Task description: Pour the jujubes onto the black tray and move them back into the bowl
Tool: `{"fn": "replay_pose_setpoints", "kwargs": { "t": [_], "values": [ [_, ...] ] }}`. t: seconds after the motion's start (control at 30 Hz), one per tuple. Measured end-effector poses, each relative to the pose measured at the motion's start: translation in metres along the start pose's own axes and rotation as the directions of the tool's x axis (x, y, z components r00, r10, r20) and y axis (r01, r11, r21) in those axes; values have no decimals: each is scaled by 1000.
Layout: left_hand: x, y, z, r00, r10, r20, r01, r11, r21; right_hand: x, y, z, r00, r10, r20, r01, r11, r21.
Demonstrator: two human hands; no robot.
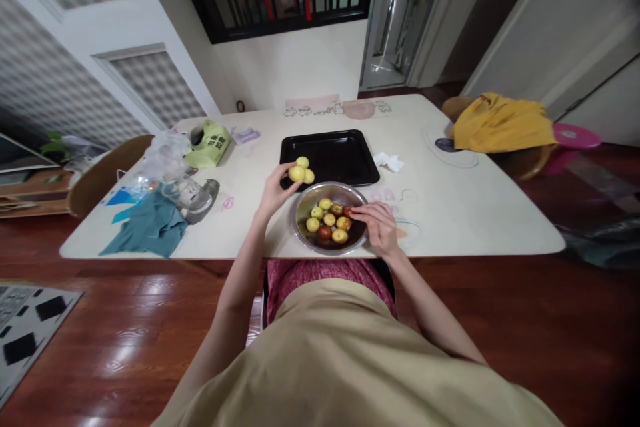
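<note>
Landmark: the steel bowl (330, 215), at the near edge of the table (450, 213), right in front of the person.

Near: inside the bowl lie approx. seven small round fruits (330, 220), yellow-green w/ some red-brown ones; they look like jujubes, but I cannot be sure. The right hand (379, 227) rests on the right rim of the bowl, fingers narrow and pinched on a reddish fruit (348, 211) at the bowl's right side; if it is really lifted or only touched, I cannot tell.

Just beyond the bowl, to its left: the left hand (276, 190) is closed around a yellow fruit (297, 173), at the near left corner of the black baking tray (333, 157). Two more yellow fruits (305, 169) sit touching it, on the tray corner.

Judgement: the moving of fruit from bowl to tray is at an early stage, approx. three pieces at the tray, the larger part is left in the bowl, and most of the tray is bare.

Farther from the bowl: left side, a teal cloth (150, 227) and a clear plastic bag (165, 157); right of the tray, a small white tissue (389, 161); far right, a yellow cloth (500, 121) on a chair.
</note>
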State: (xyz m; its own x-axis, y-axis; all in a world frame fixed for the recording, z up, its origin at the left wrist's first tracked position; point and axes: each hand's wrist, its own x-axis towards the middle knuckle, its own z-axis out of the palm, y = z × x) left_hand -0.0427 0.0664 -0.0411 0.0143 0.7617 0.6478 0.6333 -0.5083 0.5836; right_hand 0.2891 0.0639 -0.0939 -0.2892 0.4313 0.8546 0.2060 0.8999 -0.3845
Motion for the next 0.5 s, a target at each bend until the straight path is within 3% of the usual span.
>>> {"fn": "replay_pose_setpoints", "kwargs": {
  "t": [0.1, 0.23, 0.37, 0.5],
  "values": [
    [2, 29, 10, 979, 80, 187, -71, 996, -53, 0, -1, 0, 1000, -6, 2, 6, 1000, 14],
    [3, 57, 23, 915, 156, 371, -134, 987, -85, 0, -2, 0, 999, 40, 33, -40, 999, -1],
    [2, 69, 22, 872, 168, 460, -135, 985, -104, 0, -3, -1, 999, 43, 31, -42, 999, -15],
    [2, 69, 11, 856, 125, 502, -94, 992, -85, 1, -3, 0, 1000, 12, 15, -12, 1000, 5]
  ]
}}
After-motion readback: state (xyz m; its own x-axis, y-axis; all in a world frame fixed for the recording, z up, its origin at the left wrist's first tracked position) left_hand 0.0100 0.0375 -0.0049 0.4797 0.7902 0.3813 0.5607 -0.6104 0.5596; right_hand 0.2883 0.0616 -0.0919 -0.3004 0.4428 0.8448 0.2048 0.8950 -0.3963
